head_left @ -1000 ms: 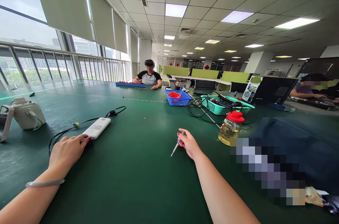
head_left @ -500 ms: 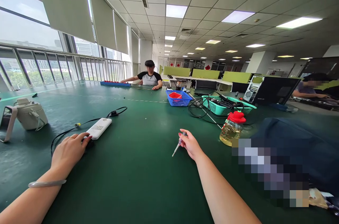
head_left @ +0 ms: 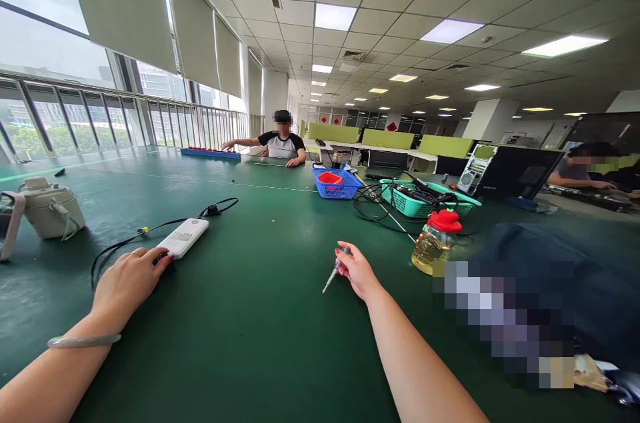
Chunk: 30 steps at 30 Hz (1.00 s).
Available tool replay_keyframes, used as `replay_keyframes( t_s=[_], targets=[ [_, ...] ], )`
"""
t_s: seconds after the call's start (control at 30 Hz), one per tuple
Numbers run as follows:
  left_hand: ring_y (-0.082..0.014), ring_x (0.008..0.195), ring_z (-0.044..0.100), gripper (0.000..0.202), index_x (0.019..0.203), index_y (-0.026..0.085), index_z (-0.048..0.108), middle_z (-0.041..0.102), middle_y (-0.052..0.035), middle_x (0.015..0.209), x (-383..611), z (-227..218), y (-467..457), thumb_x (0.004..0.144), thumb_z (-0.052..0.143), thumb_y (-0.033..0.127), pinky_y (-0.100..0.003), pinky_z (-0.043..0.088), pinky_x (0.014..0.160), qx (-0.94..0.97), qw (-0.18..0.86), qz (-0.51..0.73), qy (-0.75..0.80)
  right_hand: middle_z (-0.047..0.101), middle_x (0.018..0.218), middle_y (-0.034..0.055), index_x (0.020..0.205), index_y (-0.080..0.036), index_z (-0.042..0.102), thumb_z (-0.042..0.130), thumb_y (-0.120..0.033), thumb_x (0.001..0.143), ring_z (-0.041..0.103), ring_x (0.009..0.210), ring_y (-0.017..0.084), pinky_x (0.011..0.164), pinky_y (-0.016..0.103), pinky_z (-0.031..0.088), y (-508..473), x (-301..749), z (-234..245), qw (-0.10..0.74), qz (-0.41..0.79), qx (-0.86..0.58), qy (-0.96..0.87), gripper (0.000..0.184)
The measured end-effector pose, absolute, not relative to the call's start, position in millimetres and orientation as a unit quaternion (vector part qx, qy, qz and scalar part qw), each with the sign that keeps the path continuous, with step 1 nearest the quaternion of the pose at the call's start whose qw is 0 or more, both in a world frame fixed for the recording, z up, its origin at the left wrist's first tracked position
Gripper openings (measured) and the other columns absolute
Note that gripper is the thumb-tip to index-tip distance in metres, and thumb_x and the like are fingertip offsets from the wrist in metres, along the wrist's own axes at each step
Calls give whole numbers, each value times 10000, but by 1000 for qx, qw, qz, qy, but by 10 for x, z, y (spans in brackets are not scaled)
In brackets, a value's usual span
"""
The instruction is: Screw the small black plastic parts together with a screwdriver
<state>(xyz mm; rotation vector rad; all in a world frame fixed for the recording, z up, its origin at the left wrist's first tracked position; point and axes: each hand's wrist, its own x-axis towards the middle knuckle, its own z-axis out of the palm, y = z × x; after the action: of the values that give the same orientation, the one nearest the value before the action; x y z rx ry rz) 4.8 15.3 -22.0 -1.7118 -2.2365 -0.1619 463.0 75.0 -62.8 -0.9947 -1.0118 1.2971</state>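
Observation:
My right hand (head_left: 356, 271) is closed on a small screwdriver (head_left: 333, 273) with a clear handle, its tip pointing down and to the left over the green table (head_left: 260, 316). My left hand (head_left: 129, 278) lies on the table with its fingers curled over a small dark object at the near end of a white power strip (head_left: 184, 237). A black cable (head_left: 150, 232) runs from the strip across the table. A thin bangle sits on my left wrist.
A red-capped bottle of yellow liquid (head_left: 434, 242) stands right of my right hand. Behind it are a blue basket (head_left: 335, 184), a teal basket (head_left: 423, 199) with cables and a computer case (head_left: 500, 170). A beige bag (head_left: 47, 212) sits at left. A person (head_left: 280, 140) sits across the table; another (head_left: 590, 166) is at right.
Both my hands stay where they were. The person across the table has pushed a long blue tray further to the left with an outstretched arm.

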Motion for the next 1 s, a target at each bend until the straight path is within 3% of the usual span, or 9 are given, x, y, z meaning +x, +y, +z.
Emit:
replay_keyframes(
  t_s=[0.63,0.9,1.0],
  targets=[
    [-315,1069,576,528,1234,166,611,649,-135,1145,4,-292,203,948,281,464,-406,427,935,-621,169,-71,-762,510,597,-75,1026,-232,571,824,-445,585,433,463,87,524,276,423,760,4637,-649,572,546,-425,-440,551],
    [-308,1151,550,579,1208,158,665,583,-157,1307,-70,-295,231,918,336,537,-391,419,975,-581,55,-137,-801,507,586,-84,1046,-220,559,826,-461,576,425,463,82,551,280,431,769,4643,-659,572,548,-420,-442,592],
    [-309,1165,546,528,1204,204,671,595,-136,1309,-59,-285,213,898,388,529,-392,429,958,-584,39,-142,-798,503,590,-87,1040,-221,565,823,-460,579,422,457,78,551,282,430,765,4641,-658,574,547,-421,-440,580]
  ],
)
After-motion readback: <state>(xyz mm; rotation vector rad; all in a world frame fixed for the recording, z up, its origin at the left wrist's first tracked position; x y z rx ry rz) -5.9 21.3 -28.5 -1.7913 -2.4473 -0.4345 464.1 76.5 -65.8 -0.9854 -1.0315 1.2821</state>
